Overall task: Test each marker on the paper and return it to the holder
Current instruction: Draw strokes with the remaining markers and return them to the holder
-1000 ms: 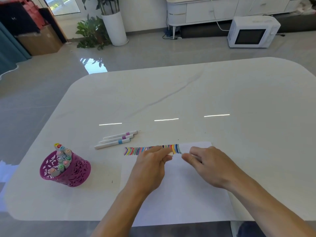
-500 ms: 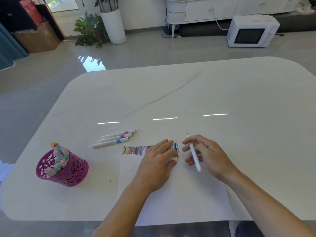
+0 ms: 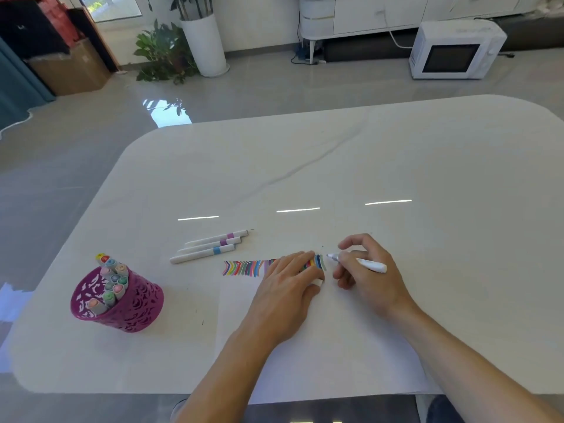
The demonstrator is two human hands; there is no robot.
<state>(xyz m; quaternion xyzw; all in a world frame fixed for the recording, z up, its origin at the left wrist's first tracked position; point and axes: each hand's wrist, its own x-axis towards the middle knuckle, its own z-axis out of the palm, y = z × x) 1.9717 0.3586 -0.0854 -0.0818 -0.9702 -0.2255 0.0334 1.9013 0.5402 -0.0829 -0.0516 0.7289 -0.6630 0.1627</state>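
I am seeing the marker (image 3: 370, 265) in the right hand (image 3: 369, 282). The fingers are curling round its white barrel, and the thumb and forefinger are pinching it close to the tip. The tip is pointing to the left and sitting just beside the last stroke of the colour strokes (image 3: 244, 268). I cannot tell if it is touching the sheet.

These strokes are running in one row along the far edge of the paper (image 3: 320, 355). The paper is lying at the middle of the near edge of the desk (image 3: 427, 166) and is hanging a little over that edge.

The left hand (image 3: 287, 288) is resting flat on the paper with straight fingers, and it is covering the right part of the row. A small white piece (image 3: 318, 282) is peeking out at the tip of its thumb; it is too small for me to say what it is.

Three capped markers (image 3: 210, 247) are lying side by side on the desk, just beyond the far left corner of the paper. The purple holder (image 3: 128, 309) is standing near the left end of the near edge, well apart from the paper. It is carrying a bunch of markers (image 3: 111, 282) with the caps upward.

Behind the far edge, on the floor, a white microwave (image 3: 454, 50) and a tall white plant pot (image 3: 206, 44) are standing.
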